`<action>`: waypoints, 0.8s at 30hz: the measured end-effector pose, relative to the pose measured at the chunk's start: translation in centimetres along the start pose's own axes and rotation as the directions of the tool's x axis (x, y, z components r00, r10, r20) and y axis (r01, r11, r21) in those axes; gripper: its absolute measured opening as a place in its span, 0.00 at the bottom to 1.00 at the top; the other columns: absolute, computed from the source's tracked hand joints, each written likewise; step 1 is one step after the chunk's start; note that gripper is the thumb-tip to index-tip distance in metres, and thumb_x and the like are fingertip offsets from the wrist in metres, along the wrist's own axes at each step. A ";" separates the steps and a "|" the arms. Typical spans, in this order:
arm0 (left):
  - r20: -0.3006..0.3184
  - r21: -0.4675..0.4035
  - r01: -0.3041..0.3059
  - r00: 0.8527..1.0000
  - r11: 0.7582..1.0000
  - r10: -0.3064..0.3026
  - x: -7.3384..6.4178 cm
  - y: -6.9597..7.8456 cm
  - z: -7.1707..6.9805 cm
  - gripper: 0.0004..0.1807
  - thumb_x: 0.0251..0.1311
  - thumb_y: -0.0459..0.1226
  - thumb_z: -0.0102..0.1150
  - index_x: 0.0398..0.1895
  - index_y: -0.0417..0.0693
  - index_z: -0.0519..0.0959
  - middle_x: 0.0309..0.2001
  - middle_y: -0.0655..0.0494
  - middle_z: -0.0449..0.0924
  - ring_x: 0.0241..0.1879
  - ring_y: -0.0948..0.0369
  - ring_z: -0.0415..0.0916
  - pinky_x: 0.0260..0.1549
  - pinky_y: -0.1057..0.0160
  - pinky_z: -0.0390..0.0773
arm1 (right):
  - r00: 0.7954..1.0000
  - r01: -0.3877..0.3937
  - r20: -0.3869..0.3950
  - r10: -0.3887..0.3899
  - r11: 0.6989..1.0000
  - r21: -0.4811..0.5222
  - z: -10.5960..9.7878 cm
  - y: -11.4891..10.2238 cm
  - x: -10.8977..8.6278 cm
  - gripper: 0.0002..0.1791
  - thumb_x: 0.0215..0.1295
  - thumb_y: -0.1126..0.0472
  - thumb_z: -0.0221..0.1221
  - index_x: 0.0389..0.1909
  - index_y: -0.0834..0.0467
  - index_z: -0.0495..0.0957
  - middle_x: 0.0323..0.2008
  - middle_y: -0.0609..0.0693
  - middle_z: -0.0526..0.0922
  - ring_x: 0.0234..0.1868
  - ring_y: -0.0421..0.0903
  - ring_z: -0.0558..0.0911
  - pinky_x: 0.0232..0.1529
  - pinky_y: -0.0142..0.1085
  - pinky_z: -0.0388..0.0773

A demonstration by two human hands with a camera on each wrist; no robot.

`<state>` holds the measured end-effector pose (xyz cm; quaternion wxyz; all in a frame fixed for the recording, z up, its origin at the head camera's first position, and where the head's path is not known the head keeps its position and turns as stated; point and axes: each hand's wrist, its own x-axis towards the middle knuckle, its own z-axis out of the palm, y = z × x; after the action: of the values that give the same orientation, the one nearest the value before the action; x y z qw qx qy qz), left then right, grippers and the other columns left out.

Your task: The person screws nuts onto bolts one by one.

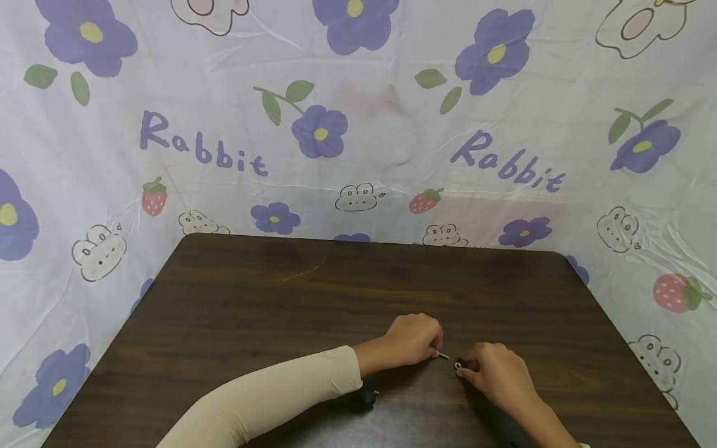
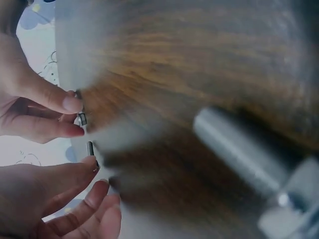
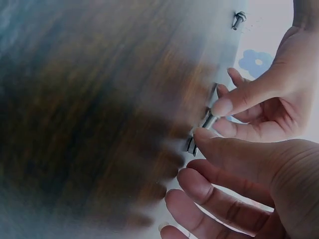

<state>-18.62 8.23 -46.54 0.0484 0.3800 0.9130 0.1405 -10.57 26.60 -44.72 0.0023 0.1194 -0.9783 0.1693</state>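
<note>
Near the table's right front, my left hand (image 1: 414,339) pinches a thin silver bolt (image 1: 443,355) between thumb and fingertips, its shank pointing at the other hand. Just to the right, my right hand (image 1: 501,373) holds a small nut (image 1: 458,366) between thumb and index finger; the nut's hole shows in the head view. In the left wrist view a short gap parts the bolt (image 2: 90,148) from the nut (image 2: 82,118). Seen from the right wrist, the bolt's threaded shank (image 3: 210,122) overlaps the right fingertips. The bolt's head is hidden by the left fingers.
Both hands are low over a dark wood-grain table (image 1: 252,311). A patterned cloth (image 1: 381,143) hangs behind its far edge. At the left wrist sits a dark device (image 1: 365,397) with a small metal pin. A blurred grey cylinder (image 2: 244,154) fills the left wrist view's foreground.
</note>
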 end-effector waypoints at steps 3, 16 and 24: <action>-0.006 -0.085 0.000 1.000 0.996 -0.001 -0.1 -0.2 -0.2 0.02 0.61 0.41 0.72 0.33 0.58 0.87 0.31 0.69 0.83 0.27 0.74 0.75 0.25 0.75 0.74 | 1.000 0.000 0.002 0.000 1.000 -0.004 0.1 0.0 0.0 0.08 0.52 0.58 0.77 0.32 0.52 0.89 0.25 0.38 0.81 0.22 0.34 0.76 0.20 0.31 0.73; -0.126 -0.464 -0.127 0.989 0.877 0.077 -1.4 -1.8 -2.0 0.01 0.59 0.35 0.73 0.30 0.50 0.90 0.28 0.67 0.87 0.27 0.80 0.78 0.29 0.78 0.77 | 1.000 -0.010 0.006 0.011 0.999 -0.036 0.1 -0.2 0.1 0.05 0.53 0.58 0.76 0.31 0.51 0.90 0.26 0.38 0.81 0.23 0.35 0.76 0.20 0.33 0.74; -0.183 -0.683 -0.118 0.983 0.721 -0.012 -3.3 -2.9 -3.8 0.01 0.58 0.36 0.75 0.32 0.50 0.91 0.26 0.69 0.86 0.27 0.73 0.82 0.27 0.70 0.81 | 1.000 0.013 -0.009 -0.013 1.000 -0.027 0.2 -0.3 0.1 0.05 0.53 0.60 0.76 0.30 0.54 0.90 0.28 0.41 0.84 0.23 0.35 0.78 0.20 0.30 0.75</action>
<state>-18.99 3.13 -43.79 0.1023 0.3468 0.7842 0.5042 -10.60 26.26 -44.86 0.0096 0.1247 -0.9797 0.1565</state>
